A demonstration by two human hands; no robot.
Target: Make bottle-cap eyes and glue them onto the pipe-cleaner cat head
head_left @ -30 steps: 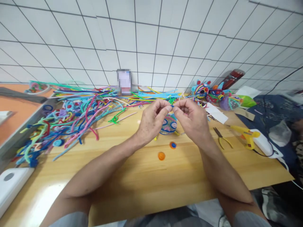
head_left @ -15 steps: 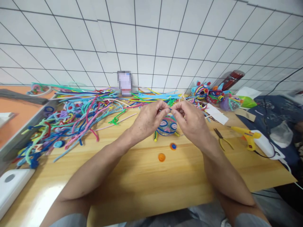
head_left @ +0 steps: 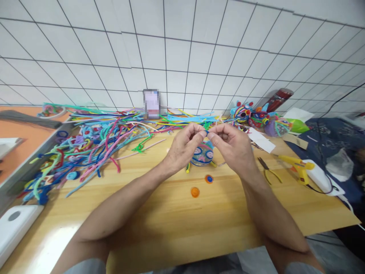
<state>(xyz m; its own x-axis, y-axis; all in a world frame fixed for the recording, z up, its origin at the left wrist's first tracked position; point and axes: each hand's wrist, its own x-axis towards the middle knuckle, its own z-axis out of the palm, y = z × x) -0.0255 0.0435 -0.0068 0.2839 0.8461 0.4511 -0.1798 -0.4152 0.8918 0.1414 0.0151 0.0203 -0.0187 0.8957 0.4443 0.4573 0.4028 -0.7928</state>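
My left hand (head_left: 186, 145) and my right hand (head_left: 229, 146) meet over the middle of the table, thumbs and fingertips pinched together. Between the fingertips is a short blue pipe cleaner (head_left: 207, 133), mostly hidden by the fingers. Just below and behind the hands sits a round craft figure (head_left: 202, 155) with two oval eyes, a pink mouth and blue edging; the hands partly cover it. Closer to me lie a flat orange coil (head_left: 195, 192) and a smaller orange coil with a blue centre (head_left: 209, 179).
A tangle of colourful pipe cleaners (head_left: 94, 144) fills the left and back of the table (head_left: 159, 232). Pliers (head_left: 268, 171), a yellow glue gun (head_left: 298, 167) and a white power strip (head_left: 321, 179) lie right. Finished figures (head_left: 242, 110), a red flask (head_left: 279, 99) and a phone (head_left: 151, 103) stand at the back.
The view has shifted slightly, so everything sits a little lower. Both hands stay pinched together on the blue pipe cleaner, with slightly more of it showing.
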